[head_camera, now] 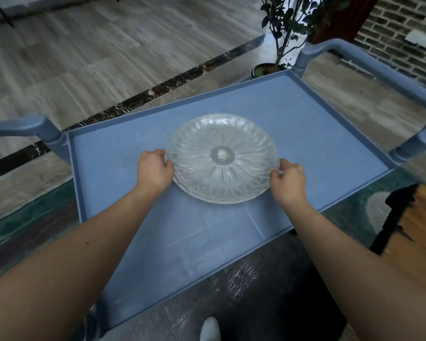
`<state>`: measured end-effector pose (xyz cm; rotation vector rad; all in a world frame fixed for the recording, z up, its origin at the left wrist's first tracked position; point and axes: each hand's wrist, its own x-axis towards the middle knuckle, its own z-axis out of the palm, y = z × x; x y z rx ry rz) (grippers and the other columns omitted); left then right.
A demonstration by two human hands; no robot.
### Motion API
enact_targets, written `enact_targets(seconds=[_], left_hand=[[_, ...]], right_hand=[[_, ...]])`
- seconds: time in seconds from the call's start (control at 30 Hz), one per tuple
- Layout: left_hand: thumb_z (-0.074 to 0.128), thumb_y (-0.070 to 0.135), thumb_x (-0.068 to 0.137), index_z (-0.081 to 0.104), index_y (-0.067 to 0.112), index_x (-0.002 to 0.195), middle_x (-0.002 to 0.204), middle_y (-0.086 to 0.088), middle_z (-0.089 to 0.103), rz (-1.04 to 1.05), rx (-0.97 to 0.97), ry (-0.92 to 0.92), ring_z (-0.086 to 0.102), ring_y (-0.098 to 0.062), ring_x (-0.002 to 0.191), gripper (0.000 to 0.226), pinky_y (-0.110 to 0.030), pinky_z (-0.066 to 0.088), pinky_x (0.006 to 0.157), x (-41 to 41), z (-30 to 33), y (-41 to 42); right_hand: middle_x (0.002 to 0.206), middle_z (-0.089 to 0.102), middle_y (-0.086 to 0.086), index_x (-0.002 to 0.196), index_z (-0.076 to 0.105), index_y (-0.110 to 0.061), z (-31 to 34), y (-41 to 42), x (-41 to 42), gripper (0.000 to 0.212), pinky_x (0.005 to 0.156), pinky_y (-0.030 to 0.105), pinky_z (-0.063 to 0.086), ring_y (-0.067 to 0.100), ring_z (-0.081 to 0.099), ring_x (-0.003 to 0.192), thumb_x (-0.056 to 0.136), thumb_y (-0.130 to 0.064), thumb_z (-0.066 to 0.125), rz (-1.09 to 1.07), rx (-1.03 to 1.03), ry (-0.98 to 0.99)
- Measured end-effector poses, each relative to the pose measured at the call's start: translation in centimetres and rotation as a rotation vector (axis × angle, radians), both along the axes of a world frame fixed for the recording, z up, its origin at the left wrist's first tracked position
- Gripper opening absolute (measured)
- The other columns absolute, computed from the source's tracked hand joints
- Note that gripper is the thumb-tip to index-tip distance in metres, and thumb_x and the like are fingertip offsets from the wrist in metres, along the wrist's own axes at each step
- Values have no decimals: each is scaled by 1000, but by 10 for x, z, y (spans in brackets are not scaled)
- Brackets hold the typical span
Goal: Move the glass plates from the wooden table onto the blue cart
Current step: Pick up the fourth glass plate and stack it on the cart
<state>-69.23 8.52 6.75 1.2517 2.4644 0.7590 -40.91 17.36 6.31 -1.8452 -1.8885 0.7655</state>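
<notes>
A: Starting at the left, what was there?

B: The handle at the left end of the blue cart (113, 183), then the cart's flat top tray reaching across the view. Behind it ran a wood-look floor with a dark marble strip (143, 97).

A: And the left hand (155, 168)?

B: It was curled around the left rim of the glass plate (222, 158), fingers pinching the edge.

A: Where did the plate sit?

B: Near the middle of the cart's top, a clear ribbed dish with a round centre. Whether it rested fully on the tray or was held just above it, I could not tell.

A: The right hand (288, 179)?

B: Closed on the plate's right rim in the same pinch, opposite the left.

A: Further right?

B: A potted plant (284, 33) stood beyond the cart's far edge, with a brick wall (399, 38) behind. At the far right edge was a corner of the wooden table (421, 232), and beside it a second glass plate (378, 209), partly hidden and blurred.
</notes>
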Motion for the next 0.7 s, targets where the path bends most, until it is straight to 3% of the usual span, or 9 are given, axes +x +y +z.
enact_targets(seconds=[0.07,0.17,0.3,0.47,0.7], left_hand=[[48,5,88,63,-5,94,85,-24,63,-28,13,0,53,-40,101,19,-37,40,79,1,-2,1],[46,8,93,61,-3,97,91,-25,63,-43,-4,-14,49,-38,108,19,-36,37,83,3,-7,3],[45,22,99,53,3,125,121,-27,52,-23,-94,-83,46,-37,119,33,-36,38,98,8,-9,4],[44,39,97,33,8,145,141,-21,37,-6,-81,52,34,-41,128,58,-46,29,108,28,0,3],[40,43,97,31,19,148,149,-9,36,-305,-21,120,29,-34,137,58,-47,28,113,92,28,14]], right_hand=[[121,47,23,112,59,2,-3,1,2,25,75,10,27,30,51,107,93,-9,47,-14,-13,25],[122,49,22,112,60,0,-8,4,4,24,77,9,26,27,48,111,94,-12,48,-9,-33,47],[122,51,21,129,51,-1,-5,1,7,39,94,23,34,29,48,121,97,-25,50,10,-63,67],[143,34,17,145,36,-9,5,-10,22,56,109,34,33,35,52,121,97,-36,46,0,-67,85],[152,22,4,147,28,-23,36,-37,79,58,110,55,27,31,20,142,96,-46,42,-122,3,-18]])
